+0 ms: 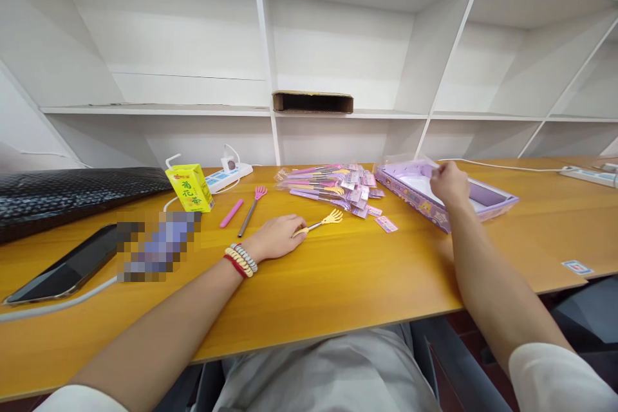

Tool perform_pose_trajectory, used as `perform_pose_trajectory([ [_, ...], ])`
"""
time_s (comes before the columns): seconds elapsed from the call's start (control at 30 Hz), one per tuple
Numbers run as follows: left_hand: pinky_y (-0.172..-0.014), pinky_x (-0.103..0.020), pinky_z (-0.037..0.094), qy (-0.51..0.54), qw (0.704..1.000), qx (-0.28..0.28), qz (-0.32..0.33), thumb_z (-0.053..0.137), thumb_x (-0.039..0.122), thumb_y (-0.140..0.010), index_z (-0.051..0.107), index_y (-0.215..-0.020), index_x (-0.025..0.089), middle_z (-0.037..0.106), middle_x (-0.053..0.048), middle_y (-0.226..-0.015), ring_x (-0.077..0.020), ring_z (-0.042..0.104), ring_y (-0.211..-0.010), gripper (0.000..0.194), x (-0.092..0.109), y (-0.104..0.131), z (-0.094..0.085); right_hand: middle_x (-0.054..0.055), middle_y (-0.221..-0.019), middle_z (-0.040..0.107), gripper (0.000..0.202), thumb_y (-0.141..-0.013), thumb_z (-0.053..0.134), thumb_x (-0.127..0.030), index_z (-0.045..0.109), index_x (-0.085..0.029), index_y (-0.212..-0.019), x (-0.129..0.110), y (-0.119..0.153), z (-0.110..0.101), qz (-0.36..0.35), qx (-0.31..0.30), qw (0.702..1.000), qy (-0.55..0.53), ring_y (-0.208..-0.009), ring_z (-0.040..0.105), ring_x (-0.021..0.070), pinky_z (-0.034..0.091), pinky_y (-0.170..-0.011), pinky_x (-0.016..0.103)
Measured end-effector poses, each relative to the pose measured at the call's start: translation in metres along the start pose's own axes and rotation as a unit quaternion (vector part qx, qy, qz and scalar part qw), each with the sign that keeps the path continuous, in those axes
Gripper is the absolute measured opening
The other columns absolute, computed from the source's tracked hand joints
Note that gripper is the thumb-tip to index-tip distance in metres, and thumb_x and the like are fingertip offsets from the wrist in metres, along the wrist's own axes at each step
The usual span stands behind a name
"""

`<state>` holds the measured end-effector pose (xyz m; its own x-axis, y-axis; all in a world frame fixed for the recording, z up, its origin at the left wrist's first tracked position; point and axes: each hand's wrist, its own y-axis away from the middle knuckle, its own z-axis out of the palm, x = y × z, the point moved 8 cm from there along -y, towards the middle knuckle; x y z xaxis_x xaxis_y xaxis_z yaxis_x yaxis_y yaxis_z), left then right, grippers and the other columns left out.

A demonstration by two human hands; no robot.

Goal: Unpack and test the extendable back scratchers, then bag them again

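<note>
My left hand [279, 236] rests on the table with its fingers closed on the handle end of a small yellow hand-shaped scratcher [331, 217]. My right hand [450, 184] is closed over the near side of a purple box tray [492, 206]; clear plastic shows beside its fingers, and whether they hold it is hidden. Between the hands, farther back, lies a pile of bagged scratchers [333, 183] in pink, purple and yellow. A pink scratcher with a metal rod [248, 217] and a separate pink handle [232, 213] lie left of my left hand.
A yellow drink carton [190, 188] stands at the left, before a power strip [229, 175]. A black phone [67, 262] and a white cable lie nearer. Small pink cards [386, 224] lie by the pile. White shelves hold a cardboard box [313, 103].
</note>
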<state>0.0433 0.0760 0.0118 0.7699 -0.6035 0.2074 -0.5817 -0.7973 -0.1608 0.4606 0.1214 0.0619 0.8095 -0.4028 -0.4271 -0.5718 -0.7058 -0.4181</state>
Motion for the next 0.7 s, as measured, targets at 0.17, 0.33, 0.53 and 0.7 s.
perform_pose_trajectory([
  [0.17, -0.075, -0.032, 0.042, -0.003, 1.000, 0.005, 0.001, 0.037, 0.041, -0.087, 0.060, -0.095, 0.020, 0.061, -0.007, -0.094, -0.0200, 0.057, -0.083, 0.033, 0.000, 0.000, 0.000, 0.002, -0.068, 0.062, 0.026, -0.076, 0.052, -0.027, 0.053, -0.018, -0.101, -0.122, 0.085, 0.005, -0.265, -0.114, 0.892, -0.348, -0.056, 0.054, 0.0143, 0.043, -0.059, 0.028],
  [0.33, -0.075, -0.031, 0.042, 0.000, 1.000, -0.001, 0.012, 0.038, 0.044, -0.086, 0.059, -0.096, 0.021, 0.062, -0.007, -0.095, -0.0207, 0.058, -0.085, 0.032, 0.000, -0.001, 0.002, -0.004, -0.055, 0.055, 0.029, -0.072, 0.060, -0.042, 0.054, -0.020, -0.091, -0.178, 0.160, 0.036, -0.273, -0.388, 0.694, -0.541, -0.040, 0.045, 0.0094, 0.034, -0.039, 0.021],
  [0.53, -0.073, -0.031, 0.041, -0.006, 1.000, -0.004, 0.007, 0.040, 0.044, -0.085, 0.059, -0.093, 0.021, 0.063, -0.007, -0.094, -0.0214, 0.058, -0.085, 0.031, 0.001, -0.001, 0.001, -0.004, -0.051, 0.058, 0.028, -0.066, 0.068, -0.033, 0.050, -0.020, -0.082, -0.159, 0.152, 0.082, -0.138, -0.412, 0.743, -0.509, -0.031, 0.044, 0.0083, 0.029, -0.031, 0.018],
  [0.7, -0.069, -0.031, 0.041, -0.017, 1.000, -0.009, 0.001, 0.039, 0.047, -0.085, 0.058, -0.090, 0.021, 0.062, -0.006, -0.089, -0.0214, 0.058, -0.080, 0.033, 0.001, 0.000, 0.002, -0.001, -0.047, 0.059, 0.019, -0.068, 0.064, -0.030, 0.051, -0.018, -0.061, -0.161, 0.170, 0.097, -0.220, -0.463, 0.782, -0.353, -0.030, 0.045, 0.0090, 0.030, -0.028, 0.019],
])
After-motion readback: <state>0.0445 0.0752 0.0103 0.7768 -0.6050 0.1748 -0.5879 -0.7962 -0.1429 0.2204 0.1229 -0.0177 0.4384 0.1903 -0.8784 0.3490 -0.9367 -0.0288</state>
